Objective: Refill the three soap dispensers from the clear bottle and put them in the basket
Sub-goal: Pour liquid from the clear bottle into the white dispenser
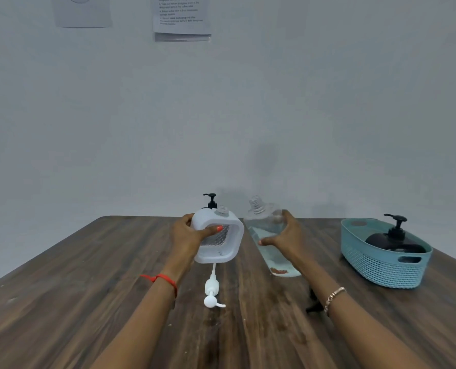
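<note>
Dark wood grain runs the length of the bench (62,302) in front of a bare grey wall (248,115) with two paper sheets (181,17) pinned high up. We hold the white dispenser (218,235) in our left hand (187,235), fingers (210,229) closed around its side with the thumb hooked into the hollow front; its neck is uncapped, and its white pump (212,288) lies on the bench just below it. Our right hand (285,235) closes around the clear bottle (264,235), which is also uncapped and leans toward the dispenser, with its pale liquid pooled low (less than half full, as far as we can tell). A black pump (210,199) shows behind the white dispenser; the body under it is hidden. Off to the right, the teal basket (381,267) already holds one dark dispenser (397,241).

We judge that the pour is the risky part. Both necks are narrow, so if we tip the bottle before the mouths line up, soap will run down the white shell and onto the bench. A wet shell would then slip in the left fingers. The loose pump lies close beneath our left hand, and a drip or a careless wrist could foul it or knock it away. A small dark object (313,304) sits partly hidden by our right forearm, where it could be swept off.
</note>
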Available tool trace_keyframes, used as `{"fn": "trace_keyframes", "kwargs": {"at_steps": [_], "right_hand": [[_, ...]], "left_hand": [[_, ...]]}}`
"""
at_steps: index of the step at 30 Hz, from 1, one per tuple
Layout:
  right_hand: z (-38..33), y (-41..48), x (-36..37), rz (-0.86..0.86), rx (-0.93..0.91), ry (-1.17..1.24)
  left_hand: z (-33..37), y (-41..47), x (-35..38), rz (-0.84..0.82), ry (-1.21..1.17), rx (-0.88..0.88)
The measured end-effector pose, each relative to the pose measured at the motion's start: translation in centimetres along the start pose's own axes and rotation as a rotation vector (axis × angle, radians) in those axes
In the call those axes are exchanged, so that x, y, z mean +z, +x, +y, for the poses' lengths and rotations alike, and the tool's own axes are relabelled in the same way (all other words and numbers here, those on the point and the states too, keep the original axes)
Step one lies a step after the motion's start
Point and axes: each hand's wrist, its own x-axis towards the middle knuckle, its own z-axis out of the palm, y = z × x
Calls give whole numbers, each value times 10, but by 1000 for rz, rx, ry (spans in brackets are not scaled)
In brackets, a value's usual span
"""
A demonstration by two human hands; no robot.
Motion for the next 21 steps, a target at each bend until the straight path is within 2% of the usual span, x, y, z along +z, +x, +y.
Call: {"fn": "trace_keyframes", "kwargs": {"at_steps": [7,14,21], "right_hand": [[-25,8,-10,24,-185,-324],[-36,7,-12,2,-268,-547],[-45,8,-10,-31,-280,-654]], "left_hand": [[4,-11,8,63,96,117],[9,-16,10,95,198,211],[11,-22,8,132,249,287]]}}
